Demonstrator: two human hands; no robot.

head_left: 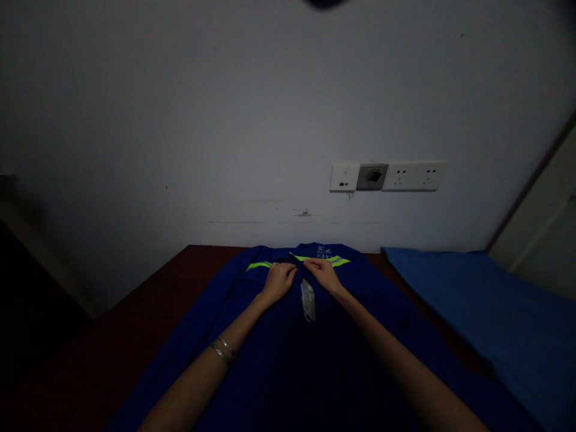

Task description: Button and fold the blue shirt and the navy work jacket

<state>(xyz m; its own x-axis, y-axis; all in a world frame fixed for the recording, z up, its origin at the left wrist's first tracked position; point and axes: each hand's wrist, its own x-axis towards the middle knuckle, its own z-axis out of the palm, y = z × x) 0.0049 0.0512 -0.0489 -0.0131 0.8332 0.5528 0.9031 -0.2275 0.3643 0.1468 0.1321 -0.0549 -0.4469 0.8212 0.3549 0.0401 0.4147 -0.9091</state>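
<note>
A dark blue work jacket (360, 324) lies spread out, with yellow-green reflective strips across its chest and white lettering near its far right side. My left hand (279, 280) is closed in a pinch on the jacket's cloth at the middle of the front, beside the left strip. Opposite it, my right hand (323, 273) pinches the cloth by the inner end of the right strip. The two hands are slightly apart. Just below them rests a narrow grey object (308, 300), perhaps a utility knife; the dim light hides its exact kind. Two bracelets circle my left wrist.
Under the jacket is a dark red tabletop (180, 282), set against a grey wall (225, 120). A lighter blue cloth (454, 288) covers the right side. Sockets and switches (389, 177) are mounted on the wall. Dark furniture (36, 300) stands at the left.
</note>
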